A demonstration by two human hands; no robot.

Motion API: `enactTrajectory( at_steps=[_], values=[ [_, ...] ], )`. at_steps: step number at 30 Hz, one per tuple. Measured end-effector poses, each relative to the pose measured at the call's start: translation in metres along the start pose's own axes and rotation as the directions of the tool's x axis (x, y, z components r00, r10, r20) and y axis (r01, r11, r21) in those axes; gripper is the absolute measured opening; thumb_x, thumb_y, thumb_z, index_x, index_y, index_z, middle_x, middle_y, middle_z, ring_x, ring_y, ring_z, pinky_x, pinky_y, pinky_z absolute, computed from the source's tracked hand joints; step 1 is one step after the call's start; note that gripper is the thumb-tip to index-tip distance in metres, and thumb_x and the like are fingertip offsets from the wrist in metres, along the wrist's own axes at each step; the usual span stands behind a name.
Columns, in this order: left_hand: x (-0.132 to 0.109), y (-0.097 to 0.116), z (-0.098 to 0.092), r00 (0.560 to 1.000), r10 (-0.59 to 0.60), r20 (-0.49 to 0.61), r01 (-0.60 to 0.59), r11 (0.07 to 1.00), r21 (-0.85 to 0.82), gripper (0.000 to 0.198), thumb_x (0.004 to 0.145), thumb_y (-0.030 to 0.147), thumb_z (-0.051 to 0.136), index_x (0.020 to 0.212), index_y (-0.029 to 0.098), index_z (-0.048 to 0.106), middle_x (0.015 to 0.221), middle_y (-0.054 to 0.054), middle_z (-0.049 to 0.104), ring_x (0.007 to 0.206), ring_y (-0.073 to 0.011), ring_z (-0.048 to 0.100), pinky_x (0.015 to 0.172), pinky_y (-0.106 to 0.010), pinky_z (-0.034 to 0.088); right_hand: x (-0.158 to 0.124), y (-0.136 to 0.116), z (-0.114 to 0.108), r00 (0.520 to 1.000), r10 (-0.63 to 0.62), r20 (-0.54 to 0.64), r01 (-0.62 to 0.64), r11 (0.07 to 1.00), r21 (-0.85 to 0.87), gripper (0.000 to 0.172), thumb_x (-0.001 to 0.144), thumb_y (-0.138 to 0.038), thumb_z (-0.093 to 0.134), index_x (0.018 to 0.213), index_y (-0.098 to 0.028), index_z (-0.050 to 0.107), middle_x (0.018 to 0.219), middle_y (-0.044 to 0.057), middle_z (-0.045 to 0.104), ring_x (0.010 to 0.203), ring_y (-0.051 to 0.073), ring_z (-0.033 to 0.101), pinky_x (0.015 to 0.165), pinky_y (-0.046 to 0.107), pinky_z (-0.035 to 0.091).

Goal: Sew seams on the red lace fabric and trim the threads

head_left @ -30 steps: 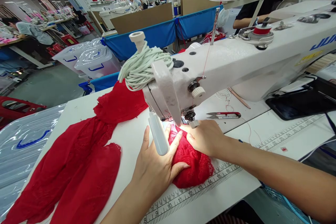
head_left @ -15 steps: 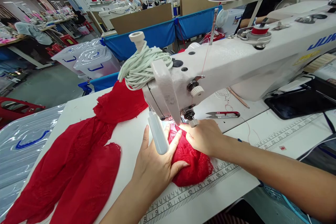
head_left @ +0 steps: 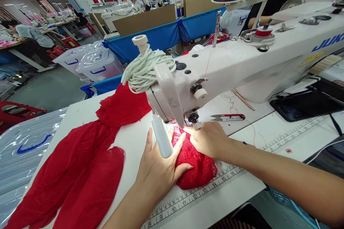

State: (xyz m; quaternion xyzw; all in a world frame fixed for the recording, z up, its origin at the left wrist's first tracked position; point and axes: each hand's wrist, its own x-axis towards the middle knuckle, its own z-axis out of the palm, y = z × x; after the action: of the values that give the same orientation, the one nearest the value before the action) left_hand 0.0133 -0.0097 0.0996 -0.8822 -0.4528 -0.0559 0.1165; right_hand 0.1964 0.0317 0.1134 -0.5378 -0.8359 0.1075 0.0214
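A bunched piece of red lace fabric (head_left: 197, 170) lies under the head of a white sewing machine (head_left: 231, 61), lit brightly near the needle. My left hand (head_left: 157, 168) rests on the fabric's left side, fingers spread and thumb lying across it. A small white lamp (head_left: 162, 137) hangs in front of those fingers and partly covers them. From the right, my right hand (head_left: 211, 139) grips the fabric close to the presser foot, thumb pressed on the lace; its fingertips are partly hidden. The needle and the stitching cannot be made out.
More red lace fabric (head_left: 88, 150) spreads over the table's left side. Thread snips (head_left: 231, 117), a pencil (head_left: 243, 100) and a black phone (head_left: 303, 105) lie to the right. A ruler strip (head_left: 201, 195) runs along the front. Clear plastic boxes (head_left: 99, 64) stand at the left.
The camera view has shifted very slightly. Both hands and the red lace fabric stay almost exactly where they were.
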Motion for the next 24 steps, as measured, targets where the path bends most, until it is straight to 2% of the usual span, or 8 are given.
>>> enactTrajectory(
  at_steps=[5,10,16,24],
  values=[
    [0.0008,-0.0005,-0.0009,1.000,0.012,-0.014,-0.011,1.000,0.016,0.069,0.082,0.068,0.037,0.130,0.022,0.052,0.132,-0.014,0.055,0.123,-0.0368,0.048,0.106,-0.058,0.028,-0.0006,0.0015,0.0003,1.000,-0.011,-0.004,0.011,1.000,0.012,0.022,0.078,-0.020,0.045,0.086,-0.025,0.065,0.072,0.001,0.067,0.057,0.013,0.053,0.050,0.028,0.018],
    [0.0010,-0.0004,-0.0023,0.996,0.090,-0.010,-0.090,0.995,0.047,0.068,0.083,0.064,0.040,0.128,0.015,0.053,0.134,-0.018,0.052,0.128,-0.0375,0.042,0.104,-0.058,0.028,-0.0023,0.0024,-0.0011,1.000,-0.008,-0.023,0.009,0.999,0.052,0.027,0.082,-0.021,0.043,0.095,-0.028,0.065,0.077,-0.001,0.069,0.061,0.014,0.055,0.051,0.027,0.019],
    [-0.0003,0.0035,-0.0045,0.996,0.086,0.019,-0.086,0.995,0.058,0.070,0.084,0.064,0.038,0.130,0.012,0.051,0.134,-0.020,0.052,0.126,-0.0382,0.044,0.104,-0.061,0.025,-0.0024,0.0021,-0.0006,0.999,0.041,-0.034,-0.038,0.997,0.068,0.024,0.081,-0.021,0.043,0.081,-0.024,0.067,0.065,0.001,0.065,0.056,0.013,0.052,0.049,0.027,0.018],
    [0.0022,0.0040,-0.0073,0.994,0.108,0.033,-0.109,0.993,0.054,0.063,0.087,0.059,0.038,0.126,0.013,0.055,0.130,-0.020,0.055,0.129,-0.0380,0.041,0.104,-0.064,0.024,-0.0013,0.0028,0.0008,0.995,0.088,-0.044,-0.086,0.995,0.042,0.028,0.082,-0.028,0.043,0.071,-0.021,0.068,0.062,0.004,0.064,0.058,0.014,0.053,0.050,0.028,0.019]
  ],
)
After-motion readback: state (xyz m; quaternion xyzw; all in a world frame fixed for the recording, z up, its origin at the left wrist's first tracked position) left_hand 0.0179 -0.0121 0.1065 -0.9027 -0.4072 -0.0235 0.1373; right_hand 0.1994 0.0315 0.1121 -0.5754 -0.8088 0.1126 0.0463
